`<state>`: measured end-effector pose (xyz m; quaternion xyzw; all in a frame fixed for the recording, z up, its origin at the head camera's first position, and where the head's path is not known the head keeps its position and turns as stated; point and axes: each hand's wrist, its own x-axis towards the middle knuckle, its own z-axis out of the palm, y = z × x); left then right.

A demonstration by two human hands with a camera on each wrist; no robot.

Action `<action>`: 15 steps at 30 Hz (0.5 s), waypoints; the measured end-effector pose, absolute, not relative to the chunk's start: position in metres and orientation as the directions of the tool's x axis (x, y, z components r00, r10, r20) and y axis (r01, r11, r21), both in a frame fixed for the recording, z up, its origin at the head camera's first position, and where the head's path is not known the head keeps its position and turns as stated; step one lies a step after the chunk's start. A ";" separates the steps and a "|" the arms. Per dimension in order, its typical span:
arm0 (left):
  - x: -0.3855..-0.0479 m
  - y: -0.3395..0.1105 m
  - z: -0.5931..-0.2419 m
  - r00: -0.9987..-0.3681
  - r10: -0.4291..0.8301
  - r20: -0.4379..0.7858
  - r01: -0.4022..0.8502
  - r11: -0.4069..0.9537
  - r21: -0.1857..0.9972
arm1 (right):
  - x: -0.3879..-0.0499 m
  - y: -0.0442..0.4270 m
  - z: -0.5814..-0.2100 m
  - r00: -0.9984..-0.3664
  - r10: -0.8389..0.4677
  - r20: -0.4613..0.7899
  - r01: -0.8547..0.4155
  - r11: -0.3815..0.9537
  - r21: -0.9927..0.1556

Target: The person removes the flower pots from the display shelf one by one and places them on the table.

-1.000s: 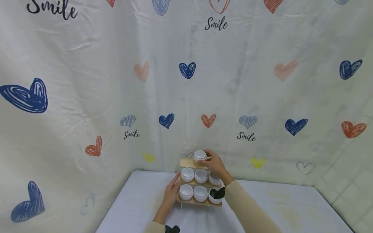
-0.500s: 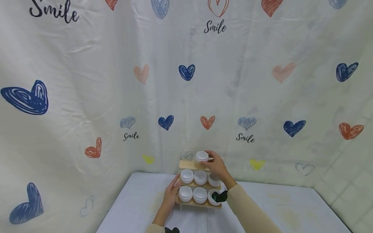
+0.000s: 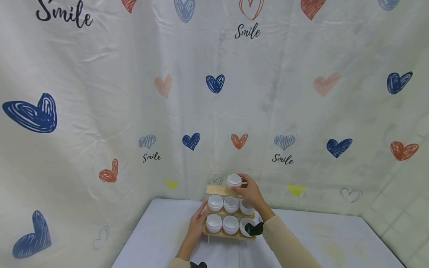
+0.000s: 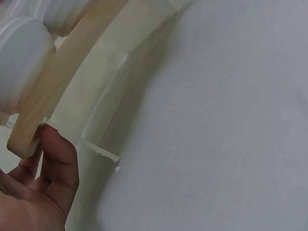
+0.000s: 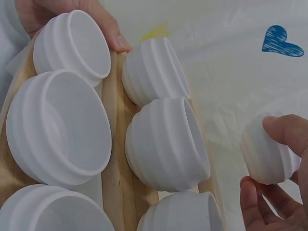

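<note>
A tiered wooden stand (image 3: 221, 190) bears two rows of small white pots (image 3: 231, 224), open side up. My left hand (image 3: 196, 225) grips the stand's left end; in the left wrist view its thumb lies at the plank's edge. My right hand (image 3: 249, 191) holds another white pot (image 3: 234, 181) at the top tier, pinched between thumb and fingers at its right side. In the right wrist view this pot (image 5: 267, 154) is partly covered by the fingers. Whether it touches the top board cannot be told. My right forearm partly hides the rightmost pots.
The stand is on a table with a white cloth (image 3: 321, 238). Right behind it hangs a pale curtain (image 3: 254, 111) printed with hearts. A clear support (image 4: 96, 147) shows below the plank in the left wrist view.
My right hand has shifted slightly to the right along the top tier with the white pot. The left hand has kept its hold on the stand.
</note>
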<state>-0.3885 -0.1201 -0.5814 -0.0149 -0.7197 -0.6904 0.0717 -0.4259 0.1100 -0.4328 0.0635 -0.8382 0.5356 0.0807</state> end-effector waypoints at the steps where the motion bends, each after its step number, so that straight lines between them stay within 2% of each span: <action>1: -0.389 -0.121 -0.582 -0.989 -0.075 0.124 0.121 0.045 0.992 | -0.425 0.110 -0.433 -0.978 -0.017 0.208 -0.196 0.413 -0.889; 15: -0.388 -0.120 -0.581 -0.989 -0.072 0.126 0.124 0.035 0.992 | -0.421 0.120 -0.434 -0.978 -0.001 0.210 -0.193 0.400 -0.896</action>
